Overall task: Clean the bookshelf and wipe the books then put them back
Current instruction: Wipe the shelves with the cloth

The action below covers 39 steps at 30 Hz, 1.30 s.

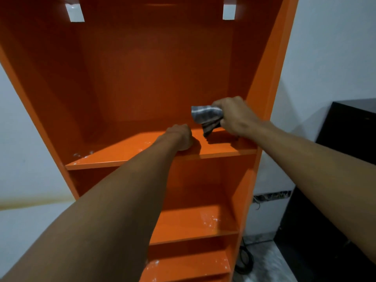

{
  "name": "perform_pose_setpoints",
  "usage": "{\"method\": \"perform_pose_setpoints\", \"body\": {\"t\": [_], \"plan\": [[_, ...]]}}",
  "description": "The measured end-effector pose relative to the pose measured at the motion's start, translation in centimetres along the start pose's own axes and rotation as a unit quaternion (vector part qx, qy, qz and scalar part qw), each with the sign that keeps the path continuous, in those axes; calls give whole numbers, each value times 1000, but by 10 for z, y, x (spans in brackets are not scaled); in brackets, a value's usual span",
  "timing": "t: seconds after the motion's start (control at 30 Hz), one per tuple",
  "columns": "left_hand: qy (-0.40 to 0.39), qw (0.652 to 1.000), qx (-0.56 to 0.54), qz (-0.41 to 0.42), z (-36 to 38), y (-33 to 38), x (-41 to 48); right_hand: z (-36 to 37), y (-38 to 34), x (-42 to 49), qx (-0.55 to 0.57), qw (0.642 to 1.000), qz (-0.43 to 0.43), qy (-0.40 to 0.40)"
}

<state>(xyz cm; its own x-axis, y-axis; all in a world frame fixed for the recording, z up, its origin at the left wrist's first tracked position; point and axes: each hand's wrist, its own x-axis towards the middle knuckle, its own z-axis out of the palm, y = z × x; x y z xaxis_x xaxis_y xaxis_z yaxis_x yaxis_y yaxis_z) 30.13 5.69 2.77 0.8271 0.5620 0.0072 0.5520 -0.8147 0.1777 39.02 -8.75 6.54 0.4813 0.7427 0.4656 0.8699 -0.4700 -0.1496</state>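
Observation:
An orange bookshelf (pixel 130 82) fills the view, and no books stand on any shelf I can see. My right hand (pixel 236 117) grips a grey striped cloth (pixel 206 117) just above the right end of the upper shelf board (pixel 114 153). The cloth hangs down and touches or nearly touches the board. My left hand (pixel 181 137) rests on the front middle of the same board with its fingers curled under, holding nothing that I can see. White dust specks lie on the board's left part.
Lower shelf boards (pixel 193 222) carry white specks too. A black cabinet (pixel 345 180) stands to the right of the shelf. A dark cable (pixel 245 259) lies on the floor between them. White walls flank the shelf on both sides.

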Motion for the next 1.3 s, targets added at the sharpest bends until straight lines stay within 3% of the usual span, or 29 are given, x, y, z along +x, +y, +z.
{"method": "perform_pose_setpoints", "body": {"t": [0.07,0.17,0.27,0.4,0.5,0.57,0.7,0.8,0.9,1.0,1.3], "plan": [[4,1000,-9,2,3,-1,4,28,13,9,-24,998,18,-55],[-5,999,-36,-2,4,-4,9,49,26,9,48,984,71,-157],[6,999,-43,-8,6,-5,9,45,30,2,36,978,62,-193],[16,999,-33,-11,5,-4,5,42,17,-48,16,997,19,-71],[-3,993,-114,-12,1,-10,3,29,-1,-89,81,994,-33,-65],[31,989,-145,-20,-3,-15,1,19,-5,-94,129,989,-39,-66],[139,979,-144,-47,-10,-26,-15,-1,-6,-51,155,988,-27,7],[147,977,-140,-68,-19,-37,-30,16,10,-7,97,994,41,-31],[119,982,-111,-93,-26,-55,-42,54,22,4,8,977,126,-170],[93,985,-78,-122,-29,-75,-51,73,12,11,14,979,146,-141],[29,988,7,-151,-27,-108,-63,85,-64,-26,49,997,-49,22]]}}
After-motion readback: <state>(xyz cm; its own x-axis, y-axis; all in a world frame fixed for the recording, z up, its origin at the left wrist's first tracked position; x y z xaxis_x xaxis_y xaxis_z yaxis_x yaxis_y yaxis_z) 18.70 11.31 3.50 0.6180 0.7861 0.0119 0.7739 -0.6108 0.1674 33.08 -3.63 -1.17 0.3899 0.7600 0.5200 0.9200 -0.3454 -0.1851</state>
